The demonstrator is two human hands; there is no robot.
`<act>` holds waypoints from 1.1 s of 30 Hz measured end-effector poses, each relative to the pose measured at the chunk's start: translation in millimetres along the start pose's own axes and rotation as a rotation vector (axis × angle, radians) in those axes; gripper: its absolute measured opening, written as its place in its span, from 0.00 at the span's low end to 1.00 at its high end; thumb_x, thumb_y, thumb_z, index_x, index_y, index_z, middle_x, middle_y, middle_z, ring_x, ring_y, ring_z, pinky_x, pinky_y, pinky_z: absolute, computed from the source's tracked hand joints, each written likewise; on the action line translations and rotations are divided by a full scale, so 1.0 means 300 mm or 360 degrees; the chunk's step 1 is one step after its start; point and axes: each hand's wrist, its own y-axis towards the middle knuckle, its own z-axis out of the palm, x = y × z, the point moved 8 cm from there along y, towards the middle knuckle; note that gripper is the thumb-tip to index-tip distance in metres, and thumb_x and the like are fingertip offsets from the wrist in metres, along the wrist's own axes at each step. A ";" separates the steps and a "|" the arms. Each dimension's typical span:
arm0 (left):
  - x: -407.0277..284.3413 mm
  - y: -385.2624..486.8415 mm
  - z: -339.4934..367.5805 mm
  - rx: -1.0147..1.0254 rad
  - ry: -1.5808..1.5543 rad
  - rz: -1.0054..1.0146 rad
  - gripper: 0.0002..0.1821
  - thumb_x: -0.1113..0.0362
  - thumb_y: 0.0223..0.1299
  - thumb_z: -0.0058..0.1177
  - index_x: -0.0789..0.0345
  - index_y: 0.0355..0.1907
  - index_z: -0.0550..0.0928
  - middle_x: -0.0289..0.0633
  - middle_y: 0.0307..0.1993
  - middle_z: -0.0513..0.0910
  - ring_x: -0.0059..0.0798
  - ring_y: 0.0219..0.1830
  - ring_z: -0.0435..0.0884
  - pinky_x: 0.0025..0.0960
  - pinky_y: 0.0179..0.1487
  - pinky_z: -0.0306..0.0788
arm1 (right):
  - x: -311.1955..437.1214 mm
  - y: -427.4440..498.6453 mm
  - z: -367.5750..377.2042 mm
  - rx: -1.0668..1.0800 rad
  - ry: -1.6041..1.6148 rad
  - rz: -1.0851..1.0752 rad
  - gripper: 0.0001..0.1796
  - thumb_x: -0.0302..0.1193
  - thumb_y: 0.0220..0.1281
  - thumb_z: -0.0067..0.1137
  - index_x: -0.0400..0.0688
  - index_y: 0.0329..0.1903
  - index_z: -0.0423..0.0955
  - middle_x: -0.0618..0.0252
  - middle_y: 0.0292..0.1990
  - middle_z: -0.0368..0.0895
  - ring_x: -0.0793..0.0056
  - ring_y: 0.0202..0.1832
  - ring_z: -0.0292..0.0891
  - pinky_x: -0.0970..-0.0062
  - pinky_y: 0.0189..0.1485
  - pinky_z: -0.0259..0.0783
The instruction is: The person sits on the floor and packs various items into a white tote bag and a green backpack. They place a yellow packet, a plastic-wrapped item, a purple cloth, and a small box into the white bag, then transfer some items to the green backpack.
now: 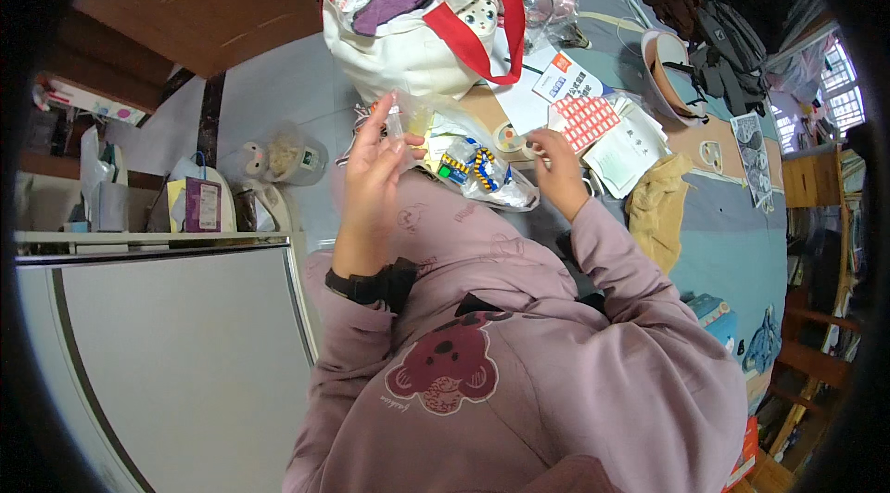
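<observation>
My left hand (379, 159) is raised with a small clear plastic packet (395, 119) between its fingers. My right hand (556, 169) is curled at the near end of a red-and-white checked paper (584, 123), its fingertips against a small pale round thing (532, 147) that I cannot make out. Between the hands, a clear plastic bag (518, 195) holds blue, yellow-and-black striped pieces (484, 169). A white canvas tote bag (396, 68) with red handles stands beyond them, a purple cloth item (395, 4) at its top.
Printed papers (626, 155) and a tan cloth (657, 208) lie on the right. A cap (667, 75) and a grey backpack (730, 41) are farther right. At left are a clear plastic jar (295, 158) and a white cabinet (174, 354) carrying shelf items.
</observation>
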 end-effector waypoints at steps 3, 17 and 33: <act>0.007 0.005 0.005 0.0035 -0.0065 -0.0019 0.32 0.75 0.65 0.41 0.74 0.72 0.56 0.47 0.71 0.61 0.30 0.50 0.77 0.36 0.55 0.74 | -0.174 -0.132 -0.082 0.0215 -0.0857 0.0098 0.25 0.20 0.44 0.60 0.45 0.50 0.73 0.52 0.52 0.73 0.50 0.53 0.70 0.60 0.56 0.69; -0.052 0.061 0.294 0.0603 -0.0664 -0.0154 0.33 0.73 0.66 0.45 0.69 0.74 0.56 0.40 0.74 0.54 0.33 0.53 0.74 0.46 0.61 0.70 | -0.383 -0.049 -0.218 0.0137 -0.0684 0.0165 0.04 0.21 0.48 0.56 0.38 0.28 0.79 0.50 0.30 0.79 0.52 0.35 0.78 0.62 0.39 0.73; 0.195 0.011 -0.012 0.0321 -0.0145 -0.0605 0.31 0.72 0.69 0.44 0.68 0.73 0.58 0.40 0.67 0.66 0.26 0.54 0.77 0.31 0.60 0.70 | 0.218 0.953 0.028 -0.0404 0.0086 -0.0282 0.17 0.25 0.55 0.62 0.33 0.49 0.77 0.50 0.47 0.80 0.61 0.48 0.78 0.71 0.52 0.73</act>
